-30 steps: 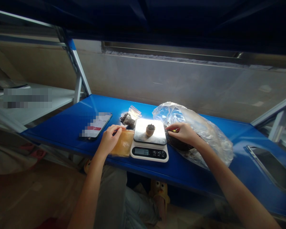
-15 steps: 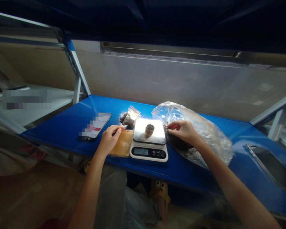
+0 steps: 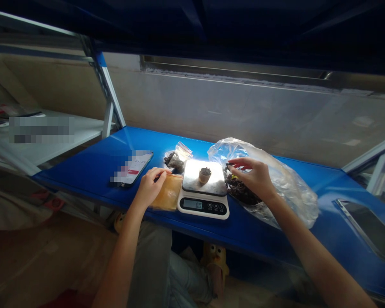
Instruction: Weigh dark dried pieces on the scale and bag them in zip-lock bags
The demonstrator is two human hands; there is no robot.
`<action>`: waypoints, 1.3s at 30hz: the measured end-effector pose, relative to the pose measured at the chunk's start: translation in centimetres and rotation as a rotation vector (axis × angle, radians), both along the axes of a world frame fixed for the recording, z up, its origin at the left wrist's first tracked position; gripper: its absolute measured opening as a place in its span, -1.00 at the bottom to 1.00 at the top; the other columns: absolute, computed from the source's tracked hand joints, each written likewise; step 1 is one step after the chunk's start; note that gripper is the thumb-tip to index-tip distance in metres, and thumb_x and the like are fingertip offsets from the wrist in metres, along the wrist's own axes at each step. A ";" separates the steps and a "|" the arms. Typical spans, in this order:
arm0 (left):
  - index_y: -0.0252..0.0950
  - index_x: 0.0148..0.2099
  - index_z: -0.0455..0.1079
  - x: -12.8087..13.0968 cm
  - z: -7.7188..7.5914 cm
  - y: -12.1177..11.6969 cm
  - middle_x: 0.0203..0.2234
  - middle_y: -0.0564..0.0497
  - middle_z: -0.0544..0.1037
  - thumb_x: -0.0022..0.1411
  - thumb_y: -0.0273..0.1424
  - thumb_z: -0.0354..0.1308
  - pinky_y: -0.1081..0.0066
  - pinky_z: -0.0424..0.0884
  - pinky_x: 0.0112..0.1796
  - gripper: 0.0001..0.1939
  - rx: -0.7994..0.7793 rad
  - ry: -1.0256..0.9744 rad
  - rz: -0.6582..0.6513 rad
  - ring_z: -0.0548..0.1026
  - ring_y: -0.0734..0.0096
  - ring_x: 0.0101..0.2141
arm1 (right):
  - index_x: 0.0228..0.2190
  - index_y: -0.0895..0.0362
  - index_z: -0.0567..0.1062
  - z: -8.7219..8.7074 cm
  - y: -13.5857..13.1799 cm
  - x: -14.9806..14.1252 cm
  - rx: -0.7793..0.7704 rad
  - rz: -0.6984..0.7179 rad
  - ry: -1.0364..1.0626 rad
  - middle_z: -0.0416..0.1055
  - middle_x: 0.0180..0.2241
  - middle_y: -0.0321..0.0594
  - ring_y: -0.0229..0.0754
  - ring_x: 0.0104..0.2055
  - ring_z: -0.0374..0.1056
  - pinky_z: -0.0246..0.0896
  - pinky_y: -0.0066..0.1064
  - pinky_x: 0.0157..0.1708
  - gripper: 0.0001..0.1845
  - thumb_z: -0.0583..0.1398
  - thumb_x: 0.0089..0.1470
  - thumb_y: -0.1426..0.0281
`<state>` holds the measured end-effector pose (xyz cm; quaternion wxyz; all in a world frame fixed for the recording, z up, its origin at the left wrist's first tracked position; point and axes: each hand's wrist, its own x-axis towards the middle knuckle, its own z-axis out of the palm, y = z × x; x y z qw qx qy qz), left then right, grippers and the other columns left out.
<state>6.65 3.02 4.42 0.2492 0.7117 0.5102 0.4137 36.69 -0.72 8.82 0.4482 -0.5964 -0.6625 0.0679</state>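
A white digital kitchen scale (image 3: 203, 206) reads 0.0. On its metal plate stands a small brown cup (image 3: 205, 175) filled with dark crumbly bits. My left hand (image 3: 153, 185) is at the upper left of a flat yellowish-brown zip bag (image 3: 167, 193) beside the scale, thumb and forefinger close together on its edge. To the right, my right hand (image 3: 255, 175) pinches a small dark piece (image 3: 229, 165) at its fingertips. It hovers over a heap of dark dried bits (image 3: 242, 191) in the mouth of a large clear plastic bag (image 3: 288, 194).
A small zip bag of dark bits (image 3: 176, 161) lies behind the scale. One phone (image 3: 134, 167) showing a timer rests at left, another dark-screened device (image 3: 368, 226) at right. The blue shelf (image 3: 93, 171) has another shelf overhead, and metal posts (image 3: 111, 98) bound its side.
My right hand has lifted a little from the heap with the dark piece, uncovering more of the dried bits. My left hand keeps its place at the zip bag. The view has shifted slightly.
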 end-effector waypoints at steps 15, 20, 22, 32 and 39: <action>-0.25 -0.27 0.48 0.2 -0.2 0.1 -0.25 -0.03 0.56 0.23 -0.31 -0.06 0.30 0.34 -0.04 -0.71 0.021 0.012 0.004 0.47 0.27 -0.14 | -0.36 0.08 0.60 -0.4 0.4 -4.4 0.065 0.142 0.109 0.59 -0.36 -0.22 -0.14 -0.34 0.49 0.37 -0.28 -0.34 -0.82 0.26 0.01 0.26; -0.25 -0.28 0.48 0.4 -0.1 0.0 -0.27 -0.02 0.56 0.22 -0.32 -0.06 0.30 0.35 -0.05 -0.72 0.025 0.006 -0.002 0.48 0.28 -0.16 | -0.33 0.07 0.59 0.0 0.0 -4.6 0.183 0.218 -0.065 0.58 -0.35 -0.23 -0.14 -0.31 0.48 0.39 -0.28 -0.32 -0.87 0.24 0.06 0.35; -0.25 -0.28 0.48 0.3 -0.1 0.0 -0.27 -0.03 0.56 0.22 -0.33 -0.06 0.31 0.35 -0.05 -0.72 0.027 -0.001 -0.003 0.48 0.28 -0.16 | -0.31 0.06 0.59 -0.1 -0.2 -4.7 0.256 0.260 -0.153 0.58 -0.32 -0.21 -0.14 -0.29 0.48 0.38 -0.25 -0.28 -0.87 0.22 0.09 0.39; -0.25 -0.27 0.48 0.4 0.0 -0.2 -0.26 -0.02 0.56 0.23 -0.34 -0.06 0.31 0.35 -0.04 -0.72 0.019 0.001 -0.002 0.48 0.29 -0.15 | -0.30 0.04 0.57 -0.9 -0.4 -5.0 0.414 0.267 -0.428 0.58 -0.23 -0.20 -0.11 -0.21 0.44 0.31 -0.21 -0.18 -0.87 0.26 0.06 0.33; -0.26 -0.28 0.48 0.5 0.1 -0.2 -0.25 -0.03 0.56 0.23 -0.33 -0.07 0.30 0.35 -0.07 -0.72 0.008 0.003 0.006 0.47 0.26 -0.13 | -0.31 -0.01 0.57 -0.6 -0.5 -5.3 0.346 0.241 -0.488 0.59 -0.30 -0.27 -0.11 -0.18 0.46 0.27 -0.23 -0.16 -0.88 0.22 0.10 0.31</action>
